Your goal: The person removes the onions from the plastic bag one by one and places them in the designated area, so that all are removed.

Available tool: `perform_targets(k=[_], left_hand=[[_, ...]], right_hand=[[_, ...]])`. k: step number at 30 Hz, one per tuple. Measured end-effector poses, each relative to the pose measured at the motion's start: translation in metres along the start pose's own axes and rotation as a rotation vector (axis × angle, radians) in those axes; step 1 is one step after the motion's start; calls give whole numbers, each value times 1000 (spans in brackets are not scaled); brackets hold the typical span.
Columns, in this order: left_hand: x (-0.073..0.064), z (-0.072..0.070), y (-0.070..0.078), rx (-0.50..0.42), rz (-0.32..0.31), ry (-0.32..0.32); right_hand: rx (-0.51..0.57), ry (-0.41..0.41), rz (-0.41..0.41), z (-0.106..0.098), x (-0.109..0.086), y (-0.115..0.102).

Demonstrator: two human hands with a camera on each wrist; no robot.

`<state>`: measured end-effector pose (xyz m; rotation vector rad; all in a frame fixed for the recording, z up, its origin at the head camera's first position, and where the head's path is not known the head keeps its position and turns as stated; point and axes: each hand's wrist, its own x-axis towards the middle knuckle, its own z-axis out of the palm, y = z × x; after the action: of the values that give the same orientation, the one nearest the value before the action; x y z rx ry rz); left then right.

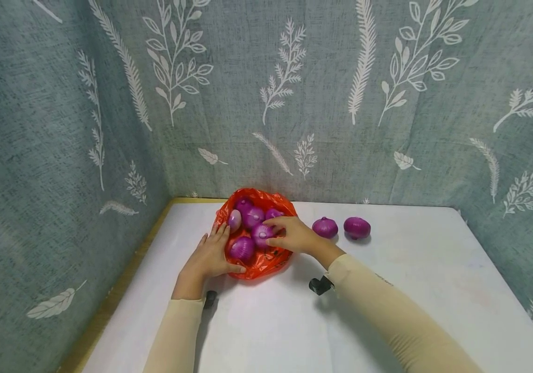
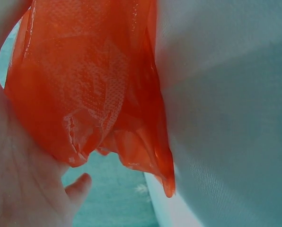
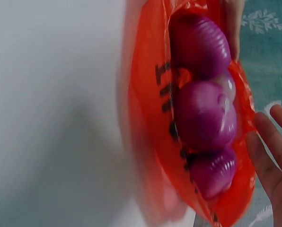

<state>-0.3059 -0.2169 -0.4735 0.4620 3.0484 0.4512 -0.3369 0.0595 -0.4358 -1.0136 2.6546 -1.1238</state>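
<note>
Red bag [image 1: 259, 268], onions [image 1: 253, 217] inside, left hand [image 1: 209, 256] touching it, right hand [image 1: 294, 235] above

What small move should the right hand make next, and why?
Perhaps close the right hand on the onion at its fingertips: its fingers look spread, without a grip, and the left hand rests against the bag, perhaps steadying it.

Purple onions [image 1: 242, 249], red bag [image 1: 258, 270], white-leaf-patterned grey-green cloth [image 1: 238, 103]
</note>
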Motion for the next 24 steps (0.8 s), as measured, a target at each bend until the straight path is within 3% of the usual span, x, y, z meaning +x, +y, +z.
perform_targets(k=[12,24], left_hand=[[0,0,-1,9,-6,2],[-2,1,0,18,19,33]], right_hand=[[-3,-50,70,21,10,-13],[-103,-37,-11,39,17,-17]])
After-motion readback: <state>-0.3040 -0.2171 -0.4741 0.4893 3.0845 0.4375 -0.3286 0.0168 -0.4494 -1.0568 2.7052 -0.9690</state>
